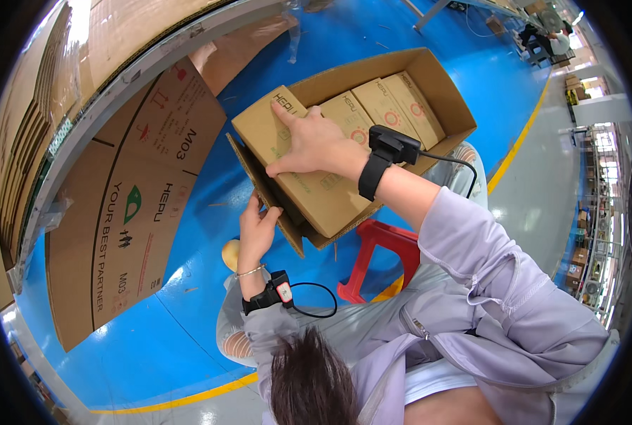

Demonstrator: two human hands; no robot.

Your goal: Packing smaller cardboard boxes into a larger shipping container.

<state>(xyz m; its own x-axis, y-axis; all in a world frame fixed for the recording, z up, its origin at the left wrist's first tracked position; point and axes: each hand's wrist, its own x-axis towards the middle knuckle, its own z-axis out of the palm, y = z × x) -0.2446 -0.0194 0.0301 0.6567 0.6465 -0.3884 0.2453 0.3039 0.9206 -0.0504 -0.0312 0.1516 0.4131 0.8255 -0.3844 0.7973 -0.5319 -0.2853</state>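
A brown open-topped carton (440,78) holds a row of smaller brown boxes (394,106). The box at its left end (259,131) sits higher than the others and tilts. Across that box's upper face lies my right hand (316,142), index finger stretched out and thumb spread apart from it. My left hand (259,230) pinches the carton's left flap (241,159) near its lower part, thumb and fingers closed at the edge. The fingertips behind the flap are partly hidden. Each wrist wears a black strap with a small cabled device.
A red plastic stool (372,258) stands below the carton. To the left, a large printed cardboard sheet (117,234) leans by a metal-edged table (110,99) stacked with flat cardboard. The floor (181,333) is blue with yellow lines. Another person (558,44) sits far off at upper right.
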